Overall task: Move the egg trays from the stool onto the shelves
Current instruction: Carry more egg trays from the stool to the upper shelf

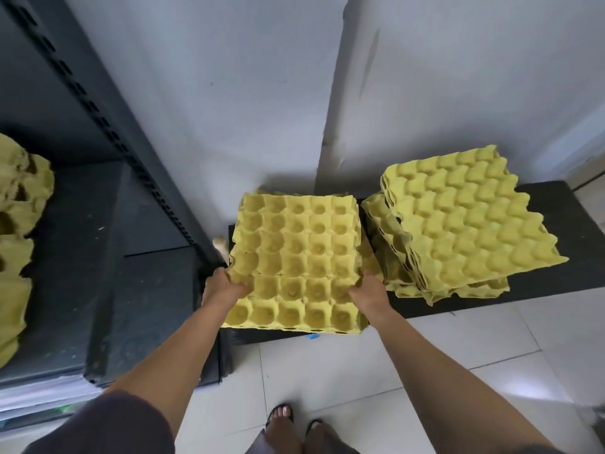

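The left hand [226, 286] grips the near left corner of a yellow moulded-pulp egg tray [294, 237], fingers curled over its edge, and the right hand [370, 291] grips the near right corner of the same tray in like manner, thumb on top. This tray lies cups-up and is raised at its near edge above another yellow pulp tray [294, 314], whose nearest row of cups shows below and between the two wrists. Whether the held piece is one tray or a few nested together cannot be told. The lower tray rests on the left end of a low black flat-topped stool [556, 204] that stands against a pale grey wall [229, 93]. On the right part of the stool, just beside the held tray, sits a crooked stack of yellow pulp trays turned bumps-up [471, 224], the upper ones twisted out of line with those below. Left of the hands stands a dark metal shelf unit [82, 273] with a slotted upright post [108, 126]; at its far left edge lie more yellow pulp trays [19, 224]. Nearer, on the white tiled floor [360, 371], a small scrap of blue tape [312, 336] lies by the stool's front edge, and the person's feet in dark sandals [283, 417] show at the bottom, with a dark sleeve [114, 424] on the left arm.
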Motion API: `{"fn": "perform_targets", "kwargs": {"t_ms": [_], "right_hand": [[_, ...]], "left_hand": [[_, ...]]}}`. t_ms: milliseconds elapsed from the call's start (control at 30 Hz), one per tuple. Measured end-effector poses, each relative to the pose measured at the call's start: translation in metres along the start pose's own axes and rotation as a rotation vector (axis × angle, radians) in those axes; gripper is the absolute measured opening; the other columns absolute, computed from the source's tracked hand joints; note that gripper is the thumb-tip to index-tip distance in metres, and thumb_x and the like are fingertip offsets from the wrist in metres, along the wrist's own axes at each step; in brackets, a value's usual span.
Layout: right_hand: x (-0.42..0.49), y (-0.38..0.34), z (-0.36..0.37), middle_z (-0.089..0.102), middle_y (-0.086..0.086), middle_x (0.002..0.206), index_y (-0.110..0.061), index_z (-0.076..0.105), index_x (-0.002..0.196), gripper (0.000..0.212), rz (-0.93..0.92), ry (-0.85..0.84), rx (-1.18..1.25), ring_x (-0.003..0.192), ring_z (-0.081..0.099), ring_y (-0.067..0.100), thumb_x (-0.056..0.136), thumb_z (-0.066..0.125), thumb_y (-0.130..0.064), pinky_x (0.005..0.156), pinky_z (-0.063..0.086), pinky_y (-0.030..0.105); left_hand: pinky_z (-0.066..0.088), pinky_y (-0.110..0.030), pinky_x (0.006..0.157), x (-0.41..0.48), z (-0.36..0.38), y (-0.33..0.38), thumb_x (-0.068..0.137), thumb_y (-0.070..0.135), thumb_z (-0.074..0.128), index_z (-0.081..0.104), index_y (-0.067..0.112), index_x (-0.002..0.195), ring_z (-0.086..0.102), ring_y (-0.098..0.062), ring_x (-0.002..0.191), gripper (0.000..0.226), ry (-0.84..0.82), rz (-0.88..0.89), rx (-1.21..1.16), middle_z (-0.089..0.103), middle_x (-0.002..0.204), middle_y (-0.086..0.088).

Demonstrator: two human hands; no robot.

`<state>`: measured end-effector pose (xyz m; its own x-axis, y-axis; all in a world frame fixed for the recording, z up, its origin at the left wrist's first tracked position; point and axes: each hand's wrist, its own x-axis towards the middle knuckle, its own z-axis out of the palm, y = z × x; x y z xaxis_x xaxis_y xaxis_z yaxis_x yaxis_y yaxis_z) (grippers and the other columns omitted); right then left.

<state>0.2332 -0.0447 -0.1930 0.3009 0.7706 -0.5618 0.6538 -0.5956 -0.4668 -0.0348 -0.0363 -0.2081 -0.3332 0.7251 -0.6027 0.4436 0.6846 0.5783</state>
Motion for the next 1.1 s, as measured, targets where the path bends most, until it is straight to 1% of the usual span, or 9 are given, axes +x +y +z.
{"fn": "perform_targets", "kwargs": {"t_ms": [100,233,367,467,533,700,800,967,1100], "right_hand": [[-0.007,-0.007,-0.01,0.06,0.015,0.108,-0.004,0.049,0.117,0.029,-0.004,-0.005,0.018,0.099,0.058,0.031,0.09,0.052,-0.012,0.086,0.047,0.038],[-0.013,-0.01,-0.021,0.061,0.012,0.108,-0.007,0.05,0.119,0.029,-0.018,0.006,0.036,0.098,0.057,0.028,0.09,0.051,-0.013,0.085,0.047,0.036],[-0.012,-0.013,-0.027,0.06,0.009,0.102,-0.004,0.049,0.117,0.03,-0.061,0.048,0.025,0.091,0.056,0.024,0.088,0.053,-0.007,0.078,0.046,0.033],[-0.012,-0.013,-0.021,0.057,0.008,0.099,-0.001,0.052,0.113,0.025,-0.048,0.117,-0.021,0.085,0.051,0.022,0.089,0.053,-0.006,0.073,0.04,0.028],[-0.012,-0.01,-0.015,0.06,0.012,0.102,-0.001,0.054,0.112,0.025,-0.009,0.152,-0.032,0.087,0.055,0.025,0.088,0.054,-0.008,0.073,0.042,0.029],[-0.007,-0.006,-0.009,0.058,0.013,0.099,0.001,0.055,0.112,0.028,0.101,0.036,0.12,0.092,0.054,0.026,0.086,0.059,-0.008,0.087,0.046,0.038],[-0.004,-0.002,-0.007,0.058,0.011,0.117,-0.009,0.048,0.127,0.042,0.109,-0.048,0.315,0.107,0.054,0.028,0.086,0.059,-0.007,0.097,0.046,0.045],[-0.01,-0.003,-0.014,0.055,0.003,0.122,-0.017,0.043,0.134,0.051,0.026,0.004,0.499,0.113,0.053,0.023,0.088,0.063,-0.01,0.102,0.042,0.046],[-0.023,-0.018,-0.029,0.054,0.001,0.117,-0.014,0.043,0.135,0.051,-0.094,0.087,0.548,0.113,0.053,0.021,0.089,0.063,-0.009,0.102,0.043,0.041]], "left_hand": [[0.047,-0.033,0.069,-0.004,-0.011,0.014,0.073,0.029,0.076,0.054,0.006,0.103,0.06,-0.027,0.085,0.044,0.023,0.014,-0.044,0.056,0.11,-0.015],[0.048,-0.04,0.087,-0.003,-0.019,0.022,0.08,0.017,0.072,0.049,0.004,0.124,0.056,-0.028,0.103,0.052,-0.009,-0.016,-0.164,0.054,0.122,-0.014],[0.044,-0.037,0.091,-0.007,-0.016,0.023,0.081,0.023,0.072,0.039,0.012,0.13,0.049,-0.027,0.103,0.06,0.003,-0.051,-0.19,0.037,0.128,-0.011],[0.044,-0.042,0.094,-0.006,-0.008,0.016,0.084,0.023,0.069,0.033,0.013,0.126,0.051,-0.028,0.105,0.057,-0.11,-0.092,-0.257,0.046,0.123,-0.01],[0.043,-0.039,0.089,-0.005,-0.001,0.012,0.086,0.026,0.067,0.029,0.012,0.13,0.049,-0.026,0.102,0.06,-0.138,-0.109,-0.245,0.046,0.118,-0.008],[0.041,-0.036,0.085,0.007,0.004,0.005,0.083,0.026,0.07,0.03,0.011,0.134,0.048,-0.024,0.097,0.066,-0.104,-0.082,-0.223,0.048,0.115,-0.007],[0.045,-0.037,0.086,0.008,0.002,0.002,0.08,0.024,0.073,0.035,0.012,0.134,0.054,-0.024,0.101,0.067,-0.043,-0.058,-0.273,0.051,0.124,-0.005],[0.041,-0.031,0.092,-0.008,-0.007,0.012,0.085,0.013,0.066,0.034,0.014,0.142,0.048,-0.024,0.119,0.066,0.05,0.036,-0.339,0.043,0.136,-0.004],[0.043,-0.029,0.085,-0.025,-0.026,0.038,0.086,0.005,0.062,0.046,0.009,0.134,0.052,-0.019,0.098,0.05,0.088,0.149,-0.315,0.048,0.109,0.002]]}}
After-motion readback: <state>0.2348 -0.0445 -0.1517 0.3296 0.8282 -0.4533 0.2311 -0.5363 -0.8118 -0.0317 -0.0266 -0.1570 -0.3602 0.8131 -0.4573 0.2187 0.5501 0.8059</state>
